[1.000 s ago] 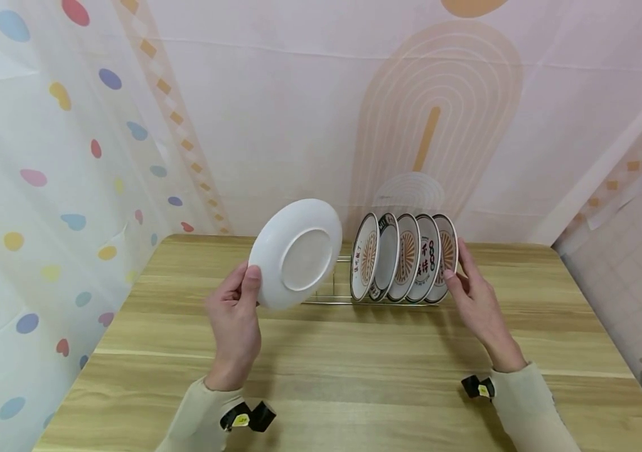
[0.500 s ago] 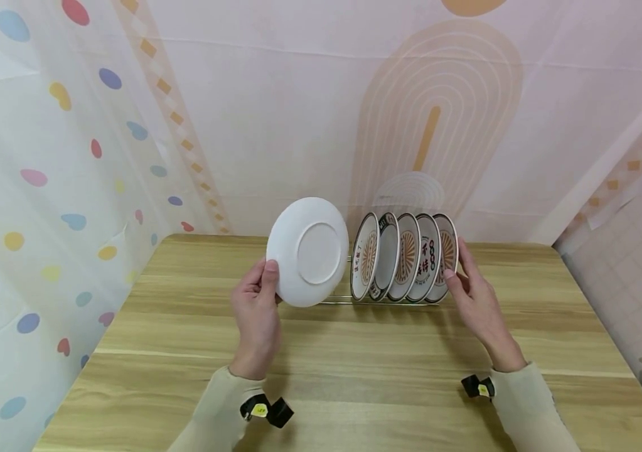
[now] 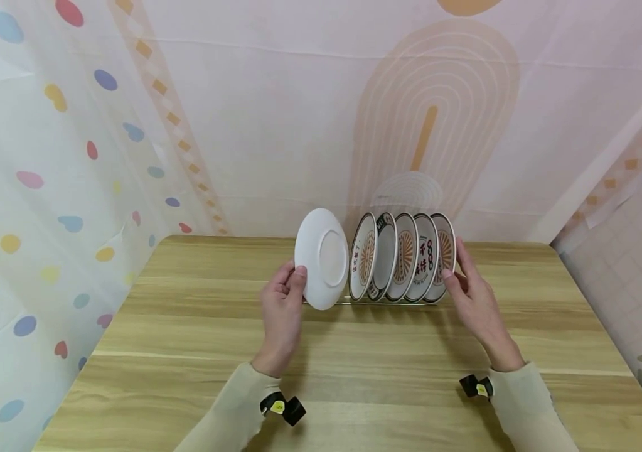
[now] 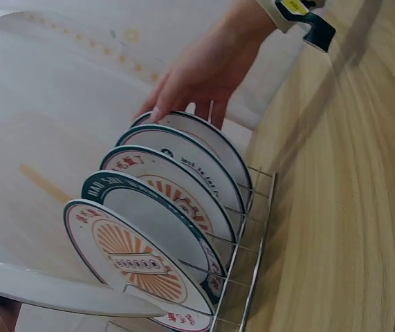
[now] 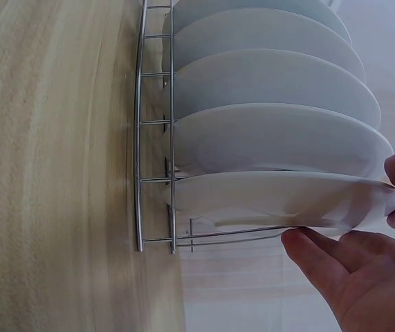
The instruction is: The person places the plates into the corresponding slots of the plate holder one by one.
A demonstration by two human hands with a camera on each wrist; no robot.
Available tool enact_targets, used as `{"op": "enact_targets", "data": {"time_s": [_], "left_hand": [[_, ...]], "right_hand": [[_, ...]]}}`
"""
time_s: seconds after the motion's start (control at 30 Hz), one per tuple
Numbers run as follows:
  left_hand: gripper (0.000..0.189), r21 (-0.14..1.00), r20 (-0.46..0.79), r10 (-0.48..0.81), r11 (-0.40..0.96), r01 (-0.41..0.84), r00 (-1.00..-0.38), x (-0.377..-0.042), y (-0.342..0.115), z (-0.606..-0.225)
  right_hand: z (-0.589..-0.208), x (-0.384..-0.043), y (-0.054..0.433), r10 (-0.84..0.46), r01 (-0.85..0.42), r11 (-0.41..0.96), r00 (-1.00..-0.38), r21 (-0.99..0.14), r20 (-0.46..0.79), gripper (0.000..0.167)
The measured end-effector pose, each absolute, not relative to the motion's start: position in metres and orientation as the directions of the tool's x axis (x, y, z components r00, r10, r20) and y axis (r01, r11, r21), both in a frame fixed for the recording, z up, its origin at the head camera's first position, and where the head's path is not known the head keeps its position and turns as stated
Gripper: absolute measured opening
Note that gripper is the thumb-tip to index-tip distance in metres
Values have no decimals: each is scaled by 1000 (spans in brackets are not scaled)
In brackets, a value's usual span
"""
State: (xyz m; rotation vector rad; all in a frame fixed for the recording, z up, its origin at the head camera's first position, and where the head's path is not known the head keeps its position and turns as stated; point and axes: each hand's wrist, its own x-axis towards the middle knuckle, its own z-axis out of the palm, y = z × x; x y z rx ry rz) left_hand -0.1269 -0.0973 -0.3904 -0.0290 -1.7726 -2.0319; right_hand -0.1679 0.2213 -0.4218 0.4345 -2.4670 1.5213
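My left hand point(image 3: 283, 317) pinches the left rim of a plate point(image 3: 322, 260), its white underside turned toward the head camera. That plate stands almost upright over the left end of a wire dish rack point(image 4: 254, 266); whether its lower edge touches the wires I cannot tell. In the left wrist view it shows edge-on at the lower left. Several patterned plates point(image 3: 363, 257) stand in a row in the rack. With thumb in front and fingers behind, my right hand point(image 3: 481, 307) grips the rim of the rightmost plate point(image 5: 280, 200).
The rack sits on a wood-grain table point(image 3: 377, 376) near its back edge. Behind it hangs a pale patterned curtain point(image 3: 275, 125), with a dotted part point(image 3: 72, 188) on the left. Black cameras are strapped to both wrists.
My left hand has moved right with the plate, which has turned more edge-on and come close beside the leftmost racked plate. My right hand stays at the rightmost plate.
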Motion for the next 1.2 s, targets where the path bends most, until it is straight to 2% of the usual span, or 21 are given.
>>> {"op": "enact_targets", "data": {"time_s": [0.27,0.57,1.2], "left_hand": [[33,940,336,-200,3,342,-920,-135,-88,-397],[42,957,290,-79,8,291,-954,-143,-83,-406],[47,959,274,-20,82,272,-961,-154,-69,-421]], "right_hand": [[-420,-167,219,-141,-364,420,-931,-831,336,67],[-424,-170,220,-143,-374,428,-927,-823,347,66],[-424,-167,221,-144,-371,420,-928,-828,343,66]]}}
